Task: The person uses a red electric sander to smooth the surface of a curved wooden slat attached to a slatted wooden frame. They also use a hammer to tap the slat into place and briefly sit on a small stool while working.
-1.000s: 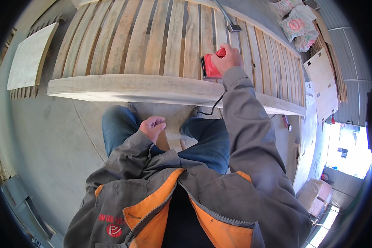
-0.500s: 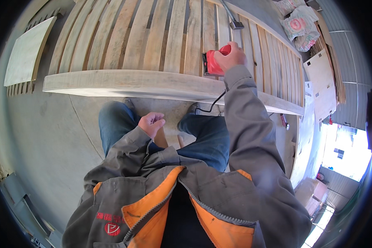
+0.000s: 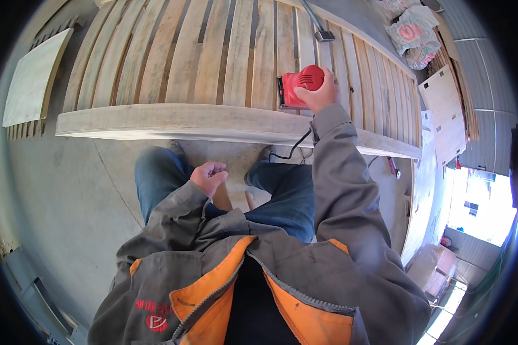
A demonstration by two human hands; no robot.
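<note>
One view only, head camera: right hand [image 3: 319,92] has its fingers wrapped over the top of a red electric sander [image 3: 298,86], which sits flat on the slatted wooden surface [image 3: 213,63] near its thick front rail [image 3: 184,122], black cord [image 3: 290,150] dropping off the edge toward the concrete floor [image 3: 69,190]. Left hand [image 3: 208,176] hangs free over the knees, fingers curled into a loose fist, grasping nothing.

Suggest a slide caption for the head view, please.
Right hand presses a red sander on wooden slats.
</note>
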